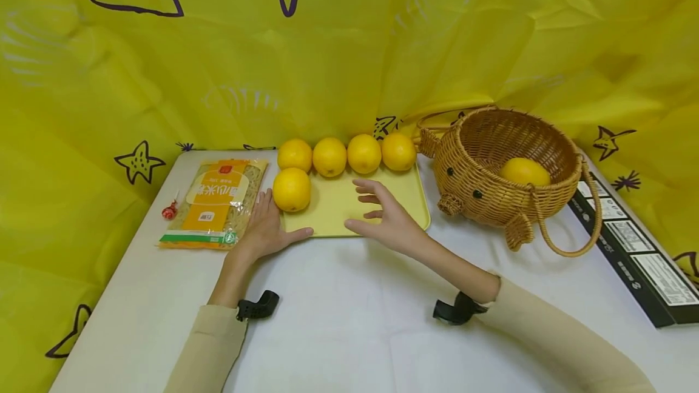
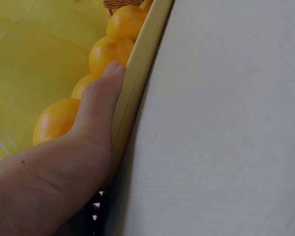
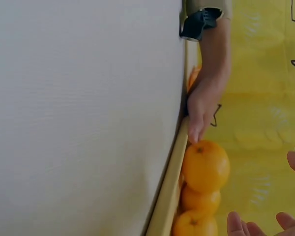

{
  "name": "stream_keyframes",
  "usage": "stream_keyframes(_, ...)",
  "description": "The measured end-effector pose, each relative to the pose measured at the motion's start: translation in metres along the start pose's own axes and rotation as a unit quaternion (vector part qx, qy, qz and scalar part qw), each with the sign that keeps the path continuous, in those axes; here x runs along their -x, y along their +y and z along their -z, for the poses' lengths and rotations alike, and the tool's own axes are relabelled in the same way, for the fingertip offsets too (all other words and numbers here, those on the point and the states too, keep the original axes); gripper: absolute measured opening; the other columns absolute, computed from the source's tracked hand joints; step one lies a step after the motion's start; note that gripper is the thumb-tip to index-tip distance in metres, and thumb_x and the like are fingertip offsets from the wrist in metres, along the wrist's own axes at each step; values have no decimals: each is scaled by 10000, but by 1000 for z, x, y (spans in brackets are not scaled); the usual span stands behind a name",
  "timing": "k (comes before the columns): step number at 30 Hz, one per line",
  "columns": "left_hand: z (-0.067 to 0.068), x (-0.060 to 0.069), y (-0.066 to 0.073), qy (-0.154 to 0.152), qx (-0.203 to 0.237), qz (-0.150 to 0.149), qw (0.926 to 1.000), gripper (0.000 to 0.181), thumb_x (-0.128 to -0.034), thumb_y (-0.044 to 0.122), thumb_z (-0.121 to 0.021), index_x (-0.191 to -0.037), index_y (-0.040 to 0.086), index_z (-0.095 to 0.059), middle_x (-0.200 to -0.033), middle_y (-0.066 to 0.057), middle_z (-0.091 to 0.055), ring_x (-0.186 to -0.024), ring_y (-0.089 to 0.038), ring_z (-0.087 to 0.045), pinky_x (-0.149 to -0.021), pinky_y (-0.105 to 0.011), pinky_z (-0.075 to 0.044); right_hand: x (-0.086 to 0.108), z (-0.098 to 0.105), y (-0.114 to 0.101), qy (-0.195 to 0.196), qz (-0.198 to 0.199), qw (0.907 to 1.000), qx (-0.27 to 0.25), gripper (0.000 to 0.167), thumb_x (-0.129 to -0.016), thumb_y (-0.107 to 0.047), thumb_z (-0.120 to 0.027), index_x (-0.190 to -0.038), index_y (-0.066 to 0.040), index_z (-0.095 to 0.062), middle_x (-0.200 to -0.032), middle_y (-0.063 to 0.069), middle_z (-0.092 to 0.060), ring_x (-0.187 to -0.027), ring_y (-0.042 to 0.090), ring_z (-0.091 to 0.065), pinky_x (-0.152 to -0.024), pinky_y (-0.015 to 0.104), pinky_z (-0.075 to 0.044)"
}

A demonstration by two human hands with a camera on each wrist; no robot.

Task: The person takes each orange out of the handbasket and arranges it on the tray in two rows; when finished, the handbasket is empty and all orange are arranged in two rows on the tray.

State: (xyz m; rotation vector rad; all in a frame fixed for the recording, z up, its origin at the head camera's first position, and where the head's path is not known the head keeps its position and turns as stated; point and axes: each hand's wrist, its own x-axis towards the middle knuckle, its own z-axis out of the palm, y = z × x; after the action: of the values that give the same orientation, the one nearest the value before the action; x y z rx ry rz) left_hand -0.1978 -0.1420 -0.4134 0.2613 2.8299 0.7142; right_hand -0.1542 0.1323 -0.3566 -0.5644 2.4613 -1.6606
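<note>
Several oranges stand on a yellow tray [image 1: 338, 214]: four in a row along its back edge, and one orange [image 1: 292, 190] in front at the left end. My left hand [image 1: 264, 229] lies at the tray's left front corner with straight fingers beside that orange and the thumb along the front edge. In the left wrist view the left hand [image 2: 88, 132] shows its thumb over the tray rim. My right hand [image 1: 390, 217] hovers over the tray's right part, fingers spread and slightly bent, holding nothing. The right wrist view shows its fingertips [image 3: 234, 224] near the oranges [image 3: 205, 167].
Right of the tray, a wicker pig basket [image 1: 491, 199] has a yellow fruit [image 1: 525, 171] inside. A black box [image 1: 644, 259] lies beyond it. To the left are a food packet [image 1: 213, 205] and a red wrapped candy [image 1: 170, 210]. Yellow cloth [image 1: 327, 77] hangs behind.
</note>
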Motion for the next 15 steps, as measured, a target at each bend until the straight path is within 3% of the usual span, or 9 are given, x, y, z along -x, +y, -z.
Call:
stream_keyframes(3, -1, 1, 0, -18, -3, -6, 10000, 1275, -775, 672, -655, -1516, -82, 59, -1601, -282, 102, -1500, -410, 117, -1231, -548, 34, 19, 17, 2, 136, 45, 9999, -91, 689, -875, -144, -719, -1455, -150, -346, -1442, 118, -426, -1332, 342, -445, -1026, 454, -485)
stream_keyframes(6, -1, 0, -1, -21, 14, -13, 10000, 1278, -773, 679, -653, -1518, -77, 59, -1601, -284, 99, -1499, -414, 115, -1228, -557, 30, 32, 31, 4, 314, 83, 9993, -171, 653, -880, -91, -701, -1435, -111, -358, -1438, 109, -419, -1314, 331, -454, -994, 364, -507)
stream_keyframes(11, -1, 1, -2, -7, -11, -6, 10000, 1276, -774, 677, -654, -1519, -76, 56, -1601, -288, 93, -1499, -419, 108, -1226, -563, 25, 42, 47, 7, 527, 46, 9982, -293, 611, -898, -67, -665, -1424, -38, -357, -1452, 110, -404, -1309, 329, -458, -929, 170, -500)
stream_keyframes(15, -1, 0, 0, 17, -6, -17, 10000, 1272, -775, 669, -659, -1518, -80, 51, -1600, -289, 90, -1498, -421, 106, -1226, -566, 24, 46, 54, 8, 556, 31, 9980, -284, 583, -915, -71, -644, -1417, -11, -355, -1445, 133, -409, -1306, 343, -459, -929, 146, -486)
